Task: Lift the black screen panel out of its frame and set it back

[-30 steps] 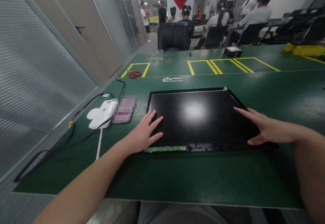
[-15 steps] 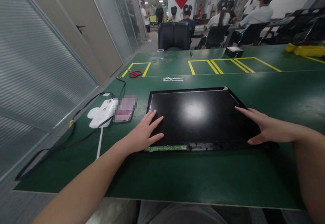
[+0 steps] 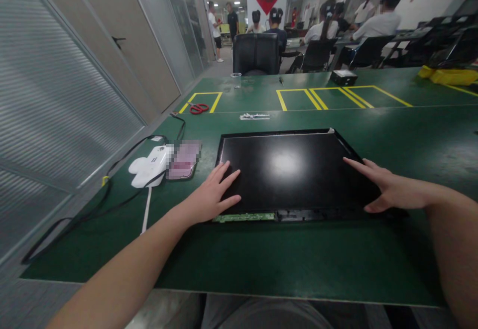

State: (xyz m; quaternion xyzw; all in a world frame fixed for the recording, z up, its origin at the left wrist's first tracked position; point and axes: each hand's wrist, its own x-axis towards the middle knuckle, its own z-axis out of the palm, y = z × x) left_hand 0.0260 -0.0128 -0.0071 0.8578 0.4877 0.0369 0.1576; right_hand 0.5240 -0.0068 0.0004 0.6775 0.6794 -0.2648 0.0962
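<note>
In the head view, the left hand [image 3: 209,197] lies flat with fingers spread on the near left corner of a black display panel [image 3: 291,169], gripping nothing. The right hand [image 3: 384,187] rests open and flat on the panel's near right edge. The panel lies flat on the green table [image 3: 298,259] between both hands. A white power strip [image 3: 147,172] sits left of the left hand; red scissors [image 3: 197,108] lie well beyond it.

Left hand [image 3: 209,197], right hand [image 3: 388,187] flat, fingers spread.
</note>
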